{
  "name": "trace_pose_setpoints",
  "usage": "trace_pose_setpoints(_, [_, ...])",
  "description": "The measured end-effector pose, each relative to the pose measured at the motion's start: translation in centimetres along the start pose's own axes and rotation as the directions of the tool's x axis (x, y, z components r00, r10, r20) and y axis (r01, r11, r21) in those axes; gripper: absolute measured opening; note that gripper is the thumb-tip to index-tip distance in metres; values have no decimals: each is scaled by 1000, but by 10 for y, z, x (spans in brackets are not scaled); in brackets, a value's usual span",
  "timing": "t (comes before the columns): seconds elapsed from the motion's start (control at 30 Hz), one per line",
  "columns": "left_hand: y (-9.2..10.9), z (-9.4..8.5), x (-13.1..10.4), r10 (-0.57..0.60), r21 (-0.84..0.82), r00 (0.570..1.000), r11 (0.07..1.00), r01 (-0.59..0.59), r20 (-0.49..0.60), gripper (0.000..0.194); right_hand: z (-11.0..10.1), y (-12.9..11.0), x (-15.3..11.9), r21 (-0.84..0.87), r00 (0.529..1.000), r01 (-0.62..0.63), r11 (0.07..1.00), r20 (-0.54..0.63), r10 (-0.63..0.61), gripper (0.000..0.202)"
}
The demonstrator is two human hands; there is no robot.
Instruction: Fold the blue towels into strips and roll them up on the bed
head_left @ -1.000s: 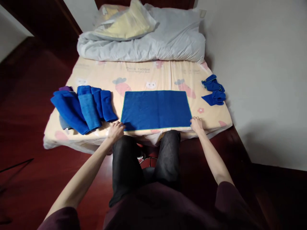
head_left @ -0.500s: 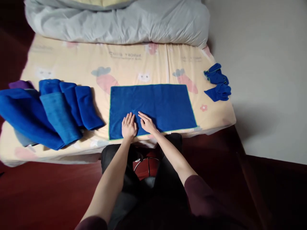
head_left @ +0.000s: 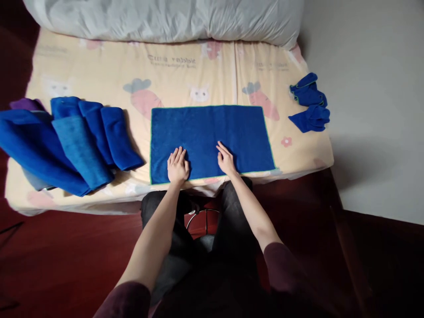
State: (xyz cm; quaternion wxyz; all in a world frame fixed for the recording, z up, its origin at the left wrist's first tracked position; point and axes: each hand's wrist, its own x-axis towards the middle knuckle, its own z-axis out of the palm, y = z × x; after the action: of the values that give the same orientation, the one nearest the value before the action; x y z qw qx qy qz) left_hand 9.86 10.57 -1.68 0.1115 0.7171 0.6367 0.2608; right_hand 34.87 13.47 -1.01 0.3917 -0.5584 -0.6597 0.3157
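A blue towel [head_left: 205,128] with a thin green edging lies spread flat near the bed's front edge. My left hand [head_left: 178,165] rests palm down on its lower left part, fingers stretched out. Farther right, my right hand [head_left: 226,160] lies on the towel's lower middle, its fingers extended toward the far left. Neither hand grips anything. The cloth looks smooth, with only faint creases.
Several folded blue cloths [head_left: 121,139] overlap on the left, with a purple one [head_left: 27,104] behind them. Two crumpled blue cloths [head_left: 309,106] lie at the right edge. A grey quilt [head_left: 165,20] is bunched across the back of the bed [head_left: 99,66].
My right hand has slid rightward across the towel, away from my left hand, which stays in place. The view has tilted slightly downward, and small creases near the hands have flattened.
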Motion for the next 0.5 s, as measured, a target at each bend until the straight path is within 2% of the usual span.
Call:
trace_pose_setpoints(0.2, [-1,1,0,-2,10,1000,1000,2,-5,55,-91,45,-8,-178,990,-82,981,-126,60,46])
trace_pose_setpoints(0.33, [-3,2,0,5,21,1000,1000,-5,5,55,-151,73,-16,-342,968,-181,922,-226,107,47])
trace_pose_setpoints(0.4, [-4,2,0,1,36,1000,999,-2,7,56,-165,85,-19,-404,960,-206,891,-262,104,49])
trace_pose_setpoints(0.5, [-3,2,1,-8,48,1000,999,8,1,55,-166,97,-18,-468,956,-212,858,-282,82,53])
